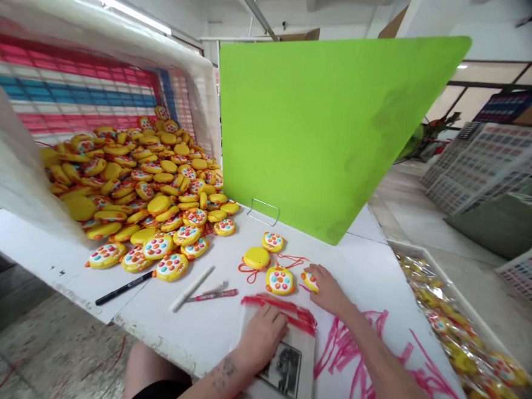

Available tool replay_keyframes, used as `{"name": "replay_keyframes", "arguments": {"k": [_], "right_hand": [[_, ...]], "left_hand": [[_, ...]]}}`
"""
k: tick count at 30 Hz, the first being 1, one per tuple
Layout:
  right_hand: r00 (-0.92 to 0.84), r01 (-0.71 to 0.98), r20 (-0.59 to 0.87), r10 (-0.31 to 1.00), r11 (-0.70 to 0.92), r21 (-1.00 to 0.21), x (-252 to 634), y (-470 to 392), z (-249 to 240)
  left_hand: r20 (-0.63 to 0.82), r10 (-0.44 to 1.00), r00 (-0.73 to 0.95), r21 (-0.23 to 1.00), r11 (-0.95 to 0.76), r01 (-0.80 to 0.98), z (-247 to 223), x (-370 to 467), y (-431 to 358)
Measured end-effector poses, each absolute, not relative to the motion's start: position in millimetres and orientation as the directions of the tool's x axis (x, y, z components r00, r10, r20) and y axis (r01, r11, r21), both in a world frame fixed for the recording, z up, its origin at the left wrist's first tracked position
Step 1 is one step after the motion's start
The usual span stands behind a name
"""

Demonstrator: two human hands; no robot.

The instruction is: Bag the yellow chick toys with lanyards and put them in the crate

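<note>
The small yellow toy (309, 280) with coloured buttons lies on the white table (370, 273), half hidden under the right hand (328, 289), whose fingers (316, 271) curl loosely together over it, touching its upper edge. Whether they actually pinch it cannot be told. Just left of those fingers sits another button-faced toy (280, 281), with red strings (289, 261) trailing around it, and beyond it a plain yellow disc (256, 258) and one more toy (273, 242).

The left hand (262, 336) rests flat, fingers (276, 316) close together and stretched out, pressing on a stack of clear plastic bags (281, 371) with red top strips (286, 307) and a dark printed label.

Left of that hand lie a red-handled tool (211, 295), a white stick (191, 289) and a black pen (123, 288). Farther off, a heap of yellow toys (144, 185) spills from a tipped white crate (99, 42). A green board (325, 131) stands behind the fingers. To the right, a tray of bagged toys (465, 353) sits lower down.
</note>
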State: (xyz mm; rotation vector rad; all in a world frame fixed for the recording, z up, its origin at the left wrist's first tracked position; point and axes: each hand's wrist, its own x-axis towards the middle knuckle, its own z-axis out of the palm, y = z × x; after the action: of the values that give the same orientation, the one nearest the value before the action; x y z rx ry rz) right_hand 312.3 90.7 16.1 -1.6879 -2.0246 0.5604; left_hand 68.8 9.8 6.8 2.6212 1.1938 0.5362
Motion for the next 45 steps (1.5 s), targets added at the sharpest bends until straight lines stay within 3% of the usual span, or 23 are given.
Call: {"name": "replay_keyframes", "arguments": {"k": [5, 9, 12, 15, 17, 23, 29, 31, 35, 40, 45], "right_hand": [[0.007, 0.695, 0.072, 0.997, 0.047, -0.717, 321.4, 77.2, 33.0], [0.141, 0.238, -0.012, 0.99, -0.046, -0.97, 311.3, 55.7, 49.1], [0.086, -0.025, -0.062, 0.994, -0.06, -0.998, 294.2, 37.7, 59.2], [0.002, -0.153, -0.092, 0.996, -0.091, -0.984, 279.7, 27.5, 62.8], [-0.035, -0.119, -0.104, 0.994, -0.107, -0.987, 274.0, 27.4, 60.7], [-0.013, 0.271, 0.002, 1.0, 0.005, -0.962, 256.2, 38.8, 42.2], [-0.387, 0.418, 0.067, 0.919, 0.24, -0.876, 228.5, 32.1, 38.0], [-0.273, 0.53, 0.126, 0.954, 0.258, -0.807, 234.1, 29.8, 42.5], [0.087, 0.716, 0.023, 0.996, -0.046, -0.697, 261.7, 19.4, 52.6], [0.026, 0.691, -0.076, 0.997, -0.073, -0.719, 264.9, -3.6, 42.5], [0.105, 0.532, 0.007, 0.994, -0.051, -0.845, 245.1, -9.0, 27.2]], "left_hand": [[0.248, 0.757, 0.605, 0.345, -0.653, 0.675, 8.9, 68.3, 10.9], [0.254, 0.757, 0.602, 0.361, -0.652, 0.667, 10.2, 67.4, 11.3], [0.28, 0.751, 0.599, 0.381, -0.659, 0.648, 9.8, 66.6, 10.9], [0.309, 0.748, 0.588, 0.383, -0.663, 0.643, 9.3, 65.7, 10.4], [0.322, 0.74, 0.591, 0.371, -0.673, 0.641, 8.7, 65.4, 10.2], [0.407, 0.699, 0.588, 0.351, -0.714, 0.606, 5.8, 64.5, 9.6], [0.557, 0.678, 0.481, 0.391, -0.724, 0.568, 9.4, 62.5, 9.9], [0.556, 0.694, 0.457, 0.432, -0.711, 0.554, 10.8, 63.0, 11.0], [0.504, 0.753, 0.422, 0.539, -0.656, 0.528, 11.3, 63.6, 12.4], [0.427, 0.79, 0.441, 0.634, -0.609, 0.477, 15.1, 62.4, 14.6], [0.296, 0.808, 0.509, 0.628, -0.566, 0.533, 32.9, 61.8, 22.8]]}}
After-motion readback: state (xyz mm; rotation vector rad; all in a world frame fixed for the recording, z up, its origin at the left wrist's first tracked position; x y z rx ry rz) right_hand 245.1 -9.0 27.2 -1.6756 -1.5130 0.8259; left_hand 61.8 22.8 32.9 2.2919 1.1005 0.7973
